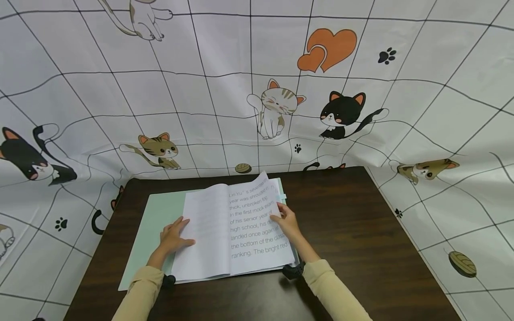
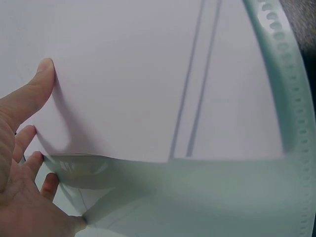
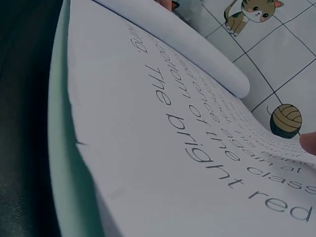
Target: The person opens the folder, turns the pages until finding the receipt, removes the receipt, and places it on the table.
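A green folder (image 1: 148,240) lies open on the dark table, with white sheets spread inside. The right-hand page (image 1: 257,227) carries large printed text, and its top right corner curls up. My right hand (image 1: 287,223) pinches that page at its right edge, thumb on top. On the blank left page (image 1: 202,236), my left hand (image 1: 173,236) rests at the outer edge with fingers spread. In the left wrist view the thumb of my left hand (image 2: 24,153) lies on the paper, the other fingers by the green cover. Only a fingertip of the right hand (image 3: 309,142) shows in the right wrist view.
The dark brown table (image 1: 341,232) stretches right of the folder. A white grid-patterned sheet (image 1: 225,98) with cartoon cats hangs behind and at the sides. A small light-blue tab (image 1: 283,196) sticks out at the folder's right edge.
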The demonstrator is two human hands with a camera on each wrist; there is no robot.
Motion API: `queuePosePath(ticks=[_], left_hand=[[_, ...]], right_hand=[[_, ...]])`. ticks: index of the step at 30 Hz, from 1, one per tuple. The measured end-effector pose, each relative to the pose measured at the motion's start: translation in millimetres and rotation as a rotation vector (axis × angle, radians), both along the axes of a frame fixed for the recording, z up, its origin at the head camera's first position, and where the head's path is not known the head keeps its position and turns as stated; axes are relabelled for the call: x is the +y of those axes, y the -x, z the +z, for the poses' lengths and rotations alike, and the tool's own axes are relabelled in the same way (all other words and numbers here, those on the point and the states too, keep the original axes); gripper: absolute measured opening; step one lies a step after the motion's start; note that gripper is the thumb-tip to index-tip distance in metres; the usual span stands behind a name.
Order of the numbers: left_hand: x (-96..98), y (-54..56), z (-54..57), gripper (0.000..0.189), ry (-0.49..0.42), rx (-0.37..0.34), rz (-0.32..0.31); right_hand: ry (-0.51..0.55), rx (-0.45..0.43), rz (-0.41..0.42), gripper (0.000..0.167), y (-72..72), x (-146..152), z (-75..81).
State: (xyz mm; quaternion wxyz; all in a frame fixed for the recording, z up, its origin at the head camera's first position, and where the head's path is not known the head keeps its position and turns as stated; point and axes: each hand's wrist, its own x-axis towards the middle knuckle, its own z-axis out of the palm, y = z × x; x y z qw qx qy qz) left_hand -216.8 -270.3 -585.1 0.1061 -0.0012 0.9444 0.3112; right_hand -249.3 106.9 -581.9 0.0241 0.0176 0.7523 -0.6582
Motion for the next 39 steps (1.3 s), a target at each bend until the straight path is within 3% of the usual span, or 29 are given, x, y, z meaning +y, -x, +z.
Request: queuePosePath(ticks=[6,13,16,39], left_hand=[[1.0,-0.7,0.5,0.081,-0.021,-0.007,0.007],[-1.0,-1.6,-1.7,0.082,-0.001,-0.011,0.006],[-1.2,-1.6,-2.2,0.082,0.004,-0.015,0.005],[2.3,3.4,14.1,0.082,0.015,-0.050,-0.042]], right_hand=[[0.040,-0.018,0.041,0.053,-10.2,3.0,5.0],[0.053,0.004,0.094,0.054,-31.9,2.9,34.2],[0.061,0.000,0.091,0.055,-36.0,2.4,38.8],[0.147,-0.003,0.107,0.064,-51.2,7.4,39.5]])
